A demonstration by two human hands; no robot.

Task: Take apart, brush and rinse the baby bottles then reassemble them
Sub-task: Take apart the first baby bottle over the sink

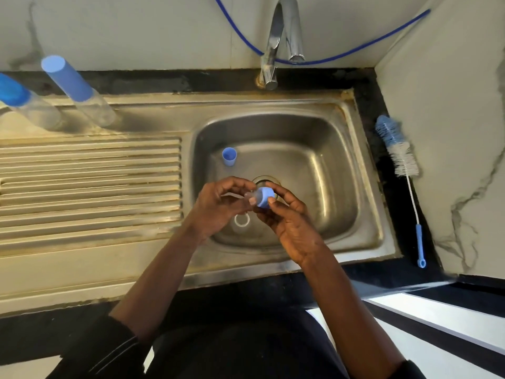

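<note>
Over the sink basin (pixel 322 165) my right hand (pixel 289 222) grips a blue screw collar (pixel 264 197), and my left hand (pixel 218 206) pinches the clear teat (pixel 249 197) that sticks out of it. Under my hands a clear bottle body (pixel 241 220) stands in the basin, its white rim showing. A blue cap (pixel 229 156) stands open side up at the basin's back left. Two assembled bottles stand on the drainboard at the back left, one (pixel 79 91) with a tall blue cap, the other (pixel 24 105) at the frame edge.
A blue and white bottle brush (pixel 401 170) lies on the dark counter right of the sink. The chrome tap (pixel 281 36) rises behind the basin with a blue hose (pixel 355 50) looped past it. The ribbed drainboard (pixel 90 192) fills the left.
</note>
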